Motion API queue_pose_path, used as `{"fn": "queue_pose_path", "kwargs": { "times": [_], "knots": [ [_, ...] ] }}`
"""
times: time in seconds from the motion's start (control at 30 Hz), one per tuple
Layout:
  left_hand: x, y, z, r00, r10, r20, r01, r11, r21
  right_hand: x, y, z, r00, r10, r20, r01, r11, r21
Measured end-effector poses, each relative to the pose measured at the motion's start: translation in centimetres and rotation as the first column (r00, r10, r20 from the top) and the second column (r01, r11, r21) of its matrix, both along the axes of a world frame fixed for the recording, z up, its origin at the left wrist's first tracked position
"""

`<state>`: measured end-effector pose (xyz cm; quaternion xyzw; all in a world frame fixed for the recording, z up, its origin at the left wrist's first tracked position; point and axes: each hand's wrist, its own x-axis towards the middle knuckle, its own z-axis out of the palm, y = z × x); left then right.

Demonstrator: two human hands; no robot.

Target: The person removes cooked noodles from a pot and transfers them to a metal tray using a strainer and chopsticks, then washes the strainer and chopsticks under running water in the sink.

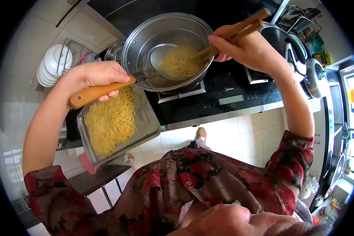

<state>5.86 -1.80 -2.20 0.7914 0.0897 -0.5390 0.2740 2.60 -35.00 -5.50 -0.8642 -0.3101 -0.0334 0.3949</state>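
Note:
My left hand [102, 76] is closed around the wooden handle of a strainer [155, 50], whose round rim dips into a large steel pot [135, 33]. Yellow noodles [179, 65] lie in the strainer inside the pot. A pair of wooden chopsticks [246, 29] is gripped in my right hand [240, 45] above the pot's right rim, with the tips down among those noodles. Below my left hand, a metal tray [147, 124] carries a heap of yellow noodles [112, 120]. My left fingers partly cover its upper edge.
The pot stands on a black glass stove [232, 84]. White bowls [59, 59] are stacked by a wire rack at the left. A lidded steel pot [315, 72] and a black pan [281, 37] are at the right. The stove's metal front edge [224, 116] runs before my body.

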Motion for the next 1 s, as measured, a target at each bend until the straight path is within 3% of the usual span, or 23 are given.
{"fn": "queue_pose_path", "kwargs": {
  "times": [0.07, 0.2, 0.27, 0.33, 0.47, 0.53, 0.6, 0.63, 0.67, 0.73, 0.77, 0.83, 1.0],
  "knots": [
    [-0.7, -0.5, -0.1, 1.0, 0.013, 0.018, -0.013, 1.0, -0.024, -0.9, -0.8, 0.6, 0.988, 0.048, 0.146, -0.046, 0.999, -0.016],
    [-1.3, -0.1, -1.0, 0.999, 0.048, 0.017, -0.047, 0.996, -0.078, -0.5, -1.7, 0.5, 0.965, -0.012, 0.263, 0.017, 1.0, -0.018],
    [-1.4, 0.0, -1.2, 0.997, 0.076, 0.012, -0.074, 0.992, -0.101, 0.8, -1.1, -0.3, 0.916, 0.114, 0.384, -0.081, 0.992, -0.102],
    [-1.6, -0.1, -1.3, 0.994, 0.108, 0.011, -0.105, 0.987, -0.121, 2.0, -0.4, -2.1, 0.918, 0.187, 0.35, -0.13, 0.975, -0.18],
    [-4.1, -0.2, -2.4, 0.938, 0.311, -0.151, -0.343, 0.888, -0.306, 0.5, -0.2, -2.3, 0.93, 0.277, 0.242, -0.229, 0.951, -0.208],
    [-6.9, -2.1, -3.1, 0.849, 0.507, -0.148, -0.513, 0.725, -0.459, -0.8, 0.1, -1.8, 0.927, 0.285, 0.246, -0.217, 0.939, -0.268],
    [-9.3, -3.9, -3.6, 0.777, 0.572, -0.263, -0.603, 0.555, -0.572, -1.5, 0.4, -1.1, 0.923, 0.295, 0.248, -0.205, 0.921, -0.331],
    [-9.7, -4.3, -4.0, 0.722, 0.57, -0.392, -0.678, 0.47, -0.566, -1.7, 0.6, -0.7, 0.934, 0.293, 0.202, -0.222, 0.923, -0.313],
    [-10.5, -5.3, -3.9, 0.609, 0.677, -0.413, -0.76, 0.351, -0.546, -1.8, 0.7, -0.5, 0.944, 0.288, 0.158, -0.234, 0.927, -0.293],
    [-10.8, -5.4, -5.0, 0.476, 0.553, -0.684, -0.847, 0.078, -0.526, -1.6, 0.7, -0.5, 0.933, 0.316, 0.174, -0.254, 0.918, -0.305],
    [-10.9, -5.4, -5.4, 0.476, 0.552, -0.685, -0.845, 0.073, -0.529, -1.9, 0.8, -0.1, 0.942, 0.308, 0.13, -0.253, 0.911, -0.326],
    [-11.5, -5.3, -6.0, 0.479, 0.415, -0.774, -0.827, -0.083, -0.556, -2.0, 0.8, 0.6, 0.95, 0.302, 0.082, -0.257, 0.9, -0.351],
    [-12.5, -3.6, -6.1, 0.534, 0.438, -0.724, -0.779, -0.08, -0.622, -2.7, 0.7, 2.0, 0.928, 0.364, 0.078, -0.298, 0.852, -0.43]
  ]
}}
